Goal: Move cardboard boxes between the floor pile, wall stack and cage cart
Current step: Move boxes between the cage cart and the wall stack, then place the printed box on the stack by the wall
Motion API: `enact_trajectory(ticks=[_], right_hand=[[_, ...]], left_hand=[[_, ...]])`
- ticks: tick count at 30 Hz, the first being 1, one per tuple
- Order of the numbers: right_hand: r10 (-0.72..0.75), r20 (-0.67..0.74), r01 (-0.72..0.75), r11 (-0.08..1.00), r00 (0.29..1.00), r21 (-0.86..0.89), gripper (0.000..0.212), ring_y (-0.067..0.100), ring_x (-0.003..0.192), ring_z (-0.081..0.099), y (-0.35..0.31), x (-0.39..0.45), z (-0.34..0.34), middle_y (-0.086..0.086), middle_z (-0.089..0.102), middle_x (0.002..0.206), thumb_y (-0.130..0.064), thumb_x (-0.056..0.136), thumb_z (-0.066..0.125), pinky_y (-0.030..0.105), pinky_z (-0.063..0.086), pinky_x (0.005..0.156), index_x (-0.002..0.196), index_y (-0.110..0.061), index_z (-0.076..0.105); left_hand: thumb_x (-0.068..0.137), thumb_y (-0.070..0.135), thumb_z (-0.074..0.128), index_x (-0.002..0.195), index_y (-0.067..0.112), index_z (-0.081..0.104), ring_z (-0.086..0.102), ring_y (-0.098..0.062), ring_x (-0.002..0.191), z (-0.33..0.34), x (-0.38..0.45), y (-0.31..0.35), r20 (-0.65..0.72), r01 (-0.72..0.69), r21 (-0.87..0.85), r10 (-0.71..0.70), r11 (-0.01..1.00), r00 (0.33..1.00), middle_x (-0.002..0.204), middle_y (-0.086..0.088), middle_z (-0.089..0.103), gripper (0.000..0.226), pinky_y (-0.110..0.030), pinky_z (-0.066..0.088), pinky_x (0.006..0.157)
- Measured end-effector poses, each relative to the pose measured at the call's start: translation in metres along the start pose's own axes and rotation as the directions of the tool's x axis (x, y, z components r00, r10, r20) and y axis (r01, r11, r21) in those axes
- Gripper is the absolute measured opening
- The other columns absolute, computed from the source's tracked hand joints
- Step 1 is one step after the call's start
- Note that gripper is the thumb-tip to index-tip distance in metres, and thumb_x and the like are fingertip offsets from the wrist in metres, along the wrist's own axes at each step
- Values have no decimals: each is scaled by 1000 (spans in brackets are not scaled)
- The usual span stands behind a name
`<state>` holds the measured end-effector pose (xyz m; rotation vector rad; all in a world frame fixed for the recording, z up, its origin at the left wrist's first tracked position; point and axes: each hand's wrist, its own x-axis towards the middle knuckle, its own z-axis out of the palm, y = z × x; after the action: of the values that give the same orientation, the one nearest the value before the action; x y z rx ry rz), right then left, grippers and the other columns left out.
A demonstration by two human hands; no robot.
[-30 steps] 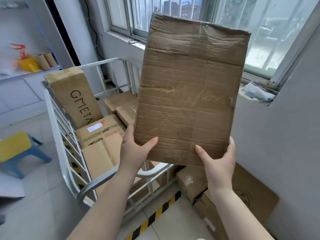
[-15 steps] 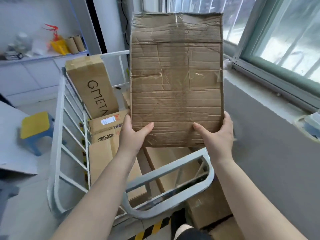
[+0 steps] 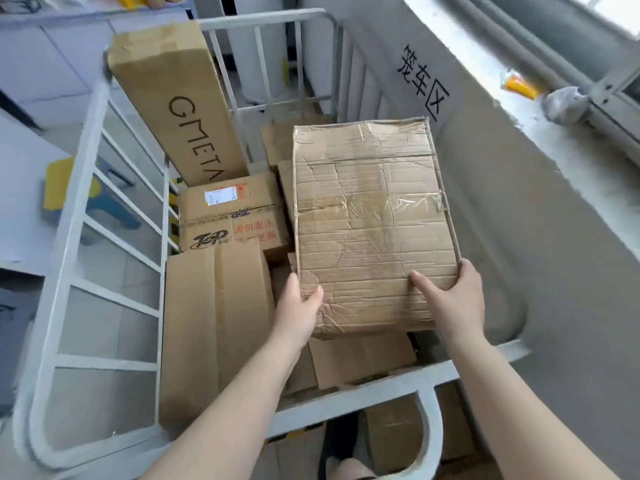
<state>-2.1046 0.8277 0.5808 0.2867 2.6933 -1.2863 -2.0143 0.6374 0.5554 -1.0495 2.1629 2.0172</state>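
A creased, taped cardboard box (image 3: 370, 216) lies nearly flat over the right side of the white cage cart (image 3: 72, 237). My left hand (image 3: 298, 310) grips its near left corner, thumb on top. My right hand (image 3: 453, 292) grips its near right corner, thumb on top as well. Inside the cart a tall box marked GMETA (image 3: 176, 98) leans at the back left, a printed box with a white label (image 3: 228, 216) sits in the middle, and a long plain box (image 3: 211, 327) lies at the near left. Flat cardboard (image 3: 360, 358) shows under the held box.
A grey wall with black characters (image 3: 422, 81) runs along the cart's right side, with a window sill (image 3: 561, 105) above it. A yellow and blue stool (image 3: 86, 192) stands beyond the left bars. More boxes (image 3: 398, 434) sit on the floor below the near rail.
The held box has come down from upright in front of the window to nearly flat inside the cart. Both hands kept their grip, and my view tilted downward over the cart.
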Motion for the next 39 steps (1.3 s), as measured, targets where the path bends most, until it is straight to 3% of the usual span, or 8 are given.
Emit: enact_trajectory(ticks=[5,9,13,17,26,31,36,39], right_hand=[[61,31,-57,990,998,-132,76,26,126,43,21,26,20,5,47,136,-43,76,72,45,42,96,137,-13,40],[258,99,-198,893,961,-405,74,29,133,38,27,36,36,2,40,143,-44,82,65,64,23,107,141,-16,30],[302,180,-175,844,936,-506,67,30,134,37,20,26,53,5,40,145,-39,88,58,62,14,112,143,-13,29],[191,166,-122,926,967,-357,69,27,138,33,16,-6,48,3,35,151,-38,90,58,54,20,115,148,-17,26],[46,-257,-43,999,965,20,36,17,118,50,29,-185,8,-3,56,124,-23,89,60,45,39,104,125,-17,56],[241,-353,-227,970,904,81,29,18,114,52,88,-308,5,-5,59,118,-24,87,63,45,41,101,116,-20,61],[555,-241,-534,832,796,152,40,20,118,52,158,-389,-12,0,56,127,-34,86,64,39,41,101,122,-17,57],[690,-148,-646,718,708,258,50,21,118,52,191,-418,-26,4,54,132,-36,86,66,33,42,98,128,-13,53]], left_hand=[[97,19,49,132,16,43,47,-9,119,11,19,-30,38,83,97,-87,992,995,128,11,50,35,-25,35,99],[92,34,56,152,18,15,36,-18,138,4,34,-60,183,142,507,-268,850,946,153,2,32,75,-27,32,106],[95,39,49,149,18,25,37,-20,137,-2,38,-74,200,208,599,-396,773,896,152,-3,35,63,-29,32,109],[95,32,51,136,18,47,52,-17,119,-16,24,-68,181,135,562,-280,816,943,132,-3,55,43,-26,38,97],[95,19,51,108,22,57,52,-5,87,-53,-95,-29,273,-232,312,147,921,951,97,8,58,15,-9,38,64],[93,16,55,100,22,60,54,-1,78,-50,-176,-45,512,-380,205,232,902,827,89,10,60,10,-1,41,59],[91,21,60,118,19,57,54,-5,93,-22,-242,-83,841,-469,301,2,830,541,109,3,60,28,-3,41,71],[89,29,62,125,20,52,53,-9,100,-4,-263,-112,870,-532,426,-169,732,464,111,4,56,38,-16,39,81]])
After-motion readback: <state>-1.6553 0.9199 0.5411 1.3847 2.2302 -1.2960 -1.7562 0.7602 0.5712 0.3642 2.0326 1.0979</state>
